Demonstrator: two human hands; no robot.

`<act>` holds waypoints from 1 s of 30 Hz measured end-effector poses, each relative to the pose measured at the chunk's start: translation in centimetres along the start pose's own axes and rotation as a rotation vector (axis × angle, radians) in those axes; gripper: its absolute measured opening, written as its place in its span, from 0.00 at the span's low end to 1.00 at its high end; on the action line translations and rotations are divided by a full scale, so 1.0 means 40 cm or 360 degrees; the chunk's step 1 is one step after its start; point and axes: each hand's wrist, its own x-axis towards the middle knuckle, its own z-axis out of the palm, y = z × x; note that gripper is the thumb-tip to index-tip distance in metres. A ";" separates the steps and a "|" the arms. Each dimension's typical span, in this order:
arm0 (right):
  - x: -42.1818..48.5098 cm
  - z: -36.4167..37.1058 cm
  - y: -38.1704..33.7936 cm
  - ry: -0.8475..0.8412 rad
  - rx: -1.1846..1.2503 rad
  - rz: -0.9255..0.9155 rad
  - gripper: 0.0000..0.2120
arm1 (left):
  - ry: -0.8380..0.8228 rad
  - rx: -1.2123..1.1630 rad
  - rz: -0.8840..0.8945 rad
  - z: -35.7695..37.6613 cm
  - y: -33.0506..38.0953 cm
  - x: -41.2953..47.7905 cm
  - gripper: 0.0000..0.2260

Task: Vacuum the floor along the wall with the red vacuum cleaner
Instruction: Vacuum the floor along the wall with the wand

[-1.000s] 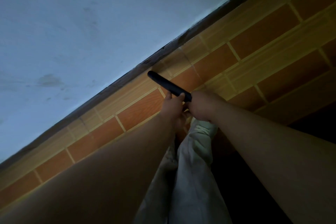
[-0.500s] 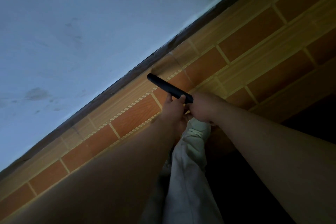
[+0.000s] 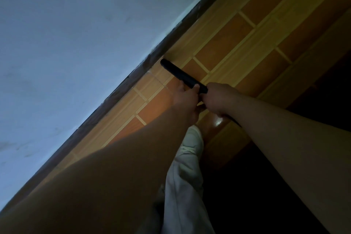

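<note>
Black nozzle (image 3: 179, 73) rear end hidden behind left hand (image 3: 185, 99) and right hand (image 3: 218, 99). Shoe (image 3: 192, 138) heel covered by trouser leg (image 3: 182, 186). Near-right dark area (image 3: 266, 186) unreadable.

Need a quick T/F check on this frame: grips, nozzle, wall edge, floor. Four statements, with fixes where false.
1. The person's left grip and right grip both hold the black nozzle. True.
2. The nozzle's tip points away from the wall, towards the person. False: the tip lies close to the dark skirting at the wall's foot.
3. The floor is grey carpet. False: it is orange-brown tile with pale joints.
4. A white shoe shows on the floor just below the grips. True.
</note>
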 end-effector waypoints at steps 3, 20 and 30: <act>0.013 -0.030 0.017 0.0048 0.0050 0.0033 0.11 | -0.0068 0.0087 -0.0015 0.034 0.025 0.016 0.24; 0.074 -0.134 0.092 0.0235 0.0074 0.0094 0.14 | -0.0288 0.0415 0.0006 0.199 0.092 0.086 0.21; 0.105 -0.186 0.137 0.0200 0.0150 0.0155 0.17 | -0.0306 0.0613 0.0012 0.289 0.116 0.110 0.21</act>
